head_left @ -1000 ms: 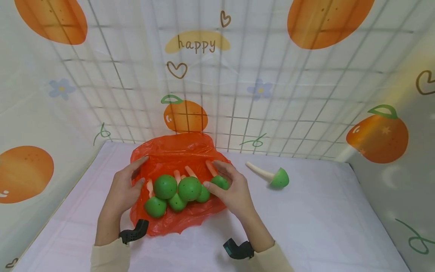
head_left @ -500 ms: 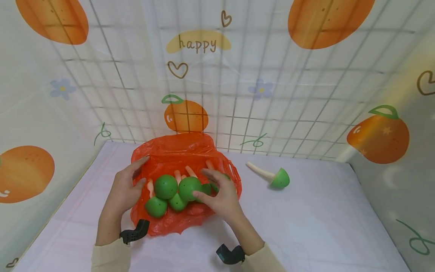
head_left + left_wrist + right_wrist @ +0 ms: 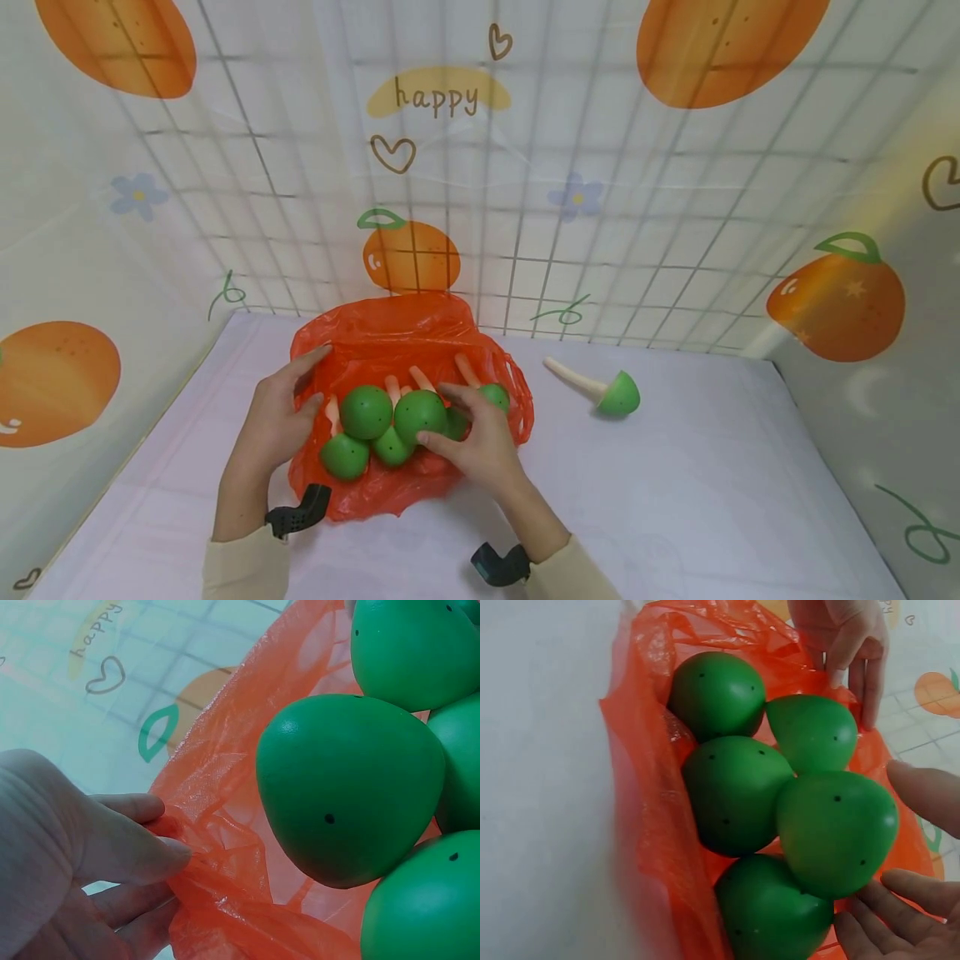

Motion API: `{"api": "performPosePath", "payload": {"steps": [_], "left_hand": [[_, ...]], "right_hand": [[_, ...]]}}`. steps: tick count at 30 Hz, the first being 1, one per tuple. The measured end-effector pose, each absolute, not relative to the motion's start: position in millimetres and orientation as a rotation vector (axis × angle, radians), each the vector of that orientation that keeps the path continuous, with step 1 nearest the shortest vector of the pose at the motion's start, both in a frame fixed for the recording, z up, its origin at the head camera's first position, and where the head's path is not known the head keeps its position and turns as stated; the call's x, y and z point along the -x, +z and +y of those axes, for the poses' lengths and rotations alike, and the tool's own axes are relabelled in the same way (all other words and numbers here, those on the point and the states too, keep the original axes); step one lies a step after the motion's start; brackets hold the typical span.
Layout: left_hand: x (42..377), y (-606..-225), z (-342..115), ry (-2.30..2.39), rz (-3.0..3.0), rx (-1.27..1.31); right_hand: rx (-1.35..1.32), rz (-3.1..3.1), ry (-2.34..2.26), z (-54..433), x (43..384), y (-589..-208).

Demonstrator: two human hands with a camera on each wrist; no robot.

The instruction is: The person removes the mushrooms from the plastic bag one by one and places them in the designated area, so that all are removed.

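Note:
Several toy mushrooms with dotted green caps and pale stems lie bunched in an open red plastic bag [image 3: 390,319]. My left hand [image 3: 272,421] is at the bag's left side; in the left wrist view its thumb and fingers pinch the bag's crumpled edge [image 3: 217,900]. My right hand [image 3: 480,442] reaches in from the right, beside the middle mushroom [image 3: 417,415]. In the right wrist view its fingertips [image 3: 862,915] are right at the lower side of a green cap [image 3: 836,832], and the thumb [image 3: 930,795] stands apart from the cap. Another mushroom [image 3: 495,397] lies right of that hand.
One single green-capped mushroom [image 3: 618,394] lies outside the bag, to the right on the white-covered table [image 3: 675,483]. A printed cloth [image 3: 600,275] with oranges hangs over a wire grid at the back and sides.
My right hand has moved left, from the rightmost mushroom to the middle one, uncovering the bag's right edge with its handle. My left hand has stayed in place.

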State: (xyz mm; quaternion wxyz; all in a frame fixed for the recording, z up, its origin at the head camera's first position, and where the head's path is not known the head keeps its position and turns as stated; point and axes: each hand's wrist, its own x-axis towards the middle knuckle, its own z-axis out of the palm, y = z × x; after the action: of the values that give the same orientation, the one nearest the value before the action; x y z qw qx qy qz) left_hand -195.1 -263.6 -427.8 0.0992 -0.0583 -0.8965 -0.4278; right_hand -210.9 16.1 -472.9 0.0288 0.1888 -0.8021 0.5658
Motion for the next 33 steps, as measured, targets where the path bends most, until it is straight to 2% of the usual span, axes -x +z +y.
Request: {"api": "performPosePath", "payload": {"steps": [33], "left_hand": [[195.5, -429.9, -266.6, -1.239, -2.650, 0.166]], "right_hand": [[-0.614, -2.445, 1.578, 6.4, 212.2, -479.4]]}}
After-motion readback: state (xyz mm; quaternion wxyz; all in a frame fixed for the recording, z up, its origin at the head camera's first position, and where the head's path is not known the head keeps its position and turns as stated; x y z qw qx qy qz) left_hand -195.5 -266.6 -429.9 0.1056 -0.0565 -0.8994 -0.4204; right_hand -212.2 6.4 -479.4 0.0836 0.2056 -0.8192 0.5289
